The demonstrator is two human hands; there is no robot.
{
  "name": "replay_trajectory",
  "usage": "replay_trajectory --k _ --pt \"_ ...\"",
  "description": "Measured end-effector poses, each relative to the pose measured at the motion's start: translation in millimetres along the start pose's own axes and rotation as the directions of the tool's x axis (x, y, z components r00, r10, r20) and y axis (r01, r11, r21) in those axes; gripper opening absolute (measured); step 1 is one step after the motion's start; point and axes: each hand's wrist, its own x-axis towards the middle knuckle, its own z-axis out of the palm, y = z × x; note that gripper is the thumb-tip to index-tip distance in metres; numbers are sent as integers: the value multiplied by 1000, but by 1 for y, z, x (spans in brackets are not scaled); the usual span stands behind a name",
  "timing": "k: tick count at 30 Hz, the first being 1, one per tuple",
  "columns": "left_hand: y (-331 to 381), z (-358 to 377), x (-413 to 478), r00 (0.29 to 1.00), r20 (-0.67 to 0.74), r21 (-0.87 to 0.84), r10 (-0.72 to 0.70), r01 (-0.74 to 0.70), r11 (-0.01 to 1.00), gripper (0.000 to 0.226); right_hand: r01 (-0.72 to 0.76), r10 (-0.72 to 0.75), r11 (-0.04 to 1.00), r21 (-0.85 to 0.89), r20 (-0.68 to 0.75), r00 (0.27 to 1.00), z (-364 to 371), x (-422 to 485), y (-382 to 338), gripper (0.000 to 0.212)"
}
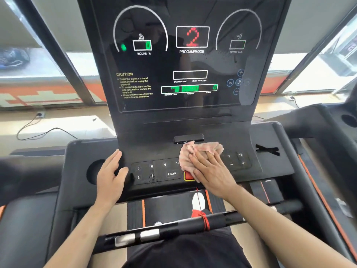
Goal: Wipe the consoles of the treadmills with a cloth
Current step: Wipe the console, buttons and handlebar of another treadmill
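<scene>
One cloth [201,149] — right hand [211,172] presses it onto console [154,146].

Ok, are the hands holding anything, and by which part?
Nothing is gripped. The right hand presses flat on the middle of the pink cloth over the console buttons. The left hand rests open on the console.
</scene>
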Motion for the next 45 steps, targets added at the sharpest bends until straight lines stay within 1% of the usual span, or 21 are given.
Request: replay_trajectory --k 4,7,9,12,15,17,19,20,21,23,24,25,27,30,33,34,36,38,42,43,45 --pt "1 -3 -11 998 -64 -3 -15 14 1000 45 98 -98 995 -7 8 995 3 29 -53 58" --pt "0 -5 -25 994 -107 30 -11 15 999 48 159 -159 987 -8 -1 987 6 48 -91 58" --pt "-3 -7 -34 990 -136 38 -22 27 999 44 216 -216 976 -11 4 976 6 59 -113 59" --pt "-9 -12 -45 981 -190 33 -36 43 999 41 285 -285 958 0 39 958 7 70 -144 62" --pt "-13 -17 -54 970 -241 -2 -44 45 999 40 377 -375 926 -21 53 925 12 74 -166 59" --pt "-14 -20 -59 969 -245 -7 12 -14 1000 37 465 -464 885 -19 45 885 17 70 -174 64" --pt "-19 -21 -64 969 -221 27 110 -107 994 34 516 -515 853 77 -28 856 19 66 -176 74" --pt "-23 -21 -66 968 -197 49 158 -152 987 34 534 -525 832 150 -95 846 19 65 -177 70" --pt "-26 -20 -67 966 -167 64 198 -190 980 36 536 -508 814 221 -176 843 18 63 -178 60" --pt "-29 -18 -70 967 -104 67 232 -226 972 39 504 -414 792 344 -304 858 11 57 -177 38" --pt "-29 -16 -72 969 -83 62 234 -229 971 41 482 -364 781 397 -339 868 7 54 -177 31" --pt "-26 -15 -73 970 -72 62 232 -228 972 42 449 -316 769 455 -340 886 2 49 -175 28" --pt "-17 -12 -77 968 -58 55 243 -240 969 42 373 -244 737 563 -293 924 -1 39 -170 25" --pt "0 -5 -82 959 9 22 282 -282 959 40 240 -178 674 699 -161 971 -5 26 -156 27" --pt "15 7 -87 973 120 -73 195 -188 980 38 94 -71 564 820 -65 995 -10 14 -138 30" --pt "19 13 -89 971 153 -72 181 -172 983 39 55 -27 525 849 -47 999 -12 9 -131 30" --pt "29 24 -94 967 199 -28 159 -157 987 37 16 28 488 873 -34 999 -14 1 -116 26" --pt "40 36 -101 971 207 -25 118 -115 993 29 6 46 467 884 -31 998 -15 -6 -102 22" --pt "60 60 -117 992 126 -49 9 -3 999 2 14 54 408 913 -40 998 -18 -27 -78 18" --pt "65 65 -122 996 88 -43 -21 24 999 9 34 39 392 919 -54 998 -19 -32 -73 19" --pt "74 75 -132 993 18 -99 -115 117 988 12 69 -22 380 922 -65 998 -22 -43 -64 28"
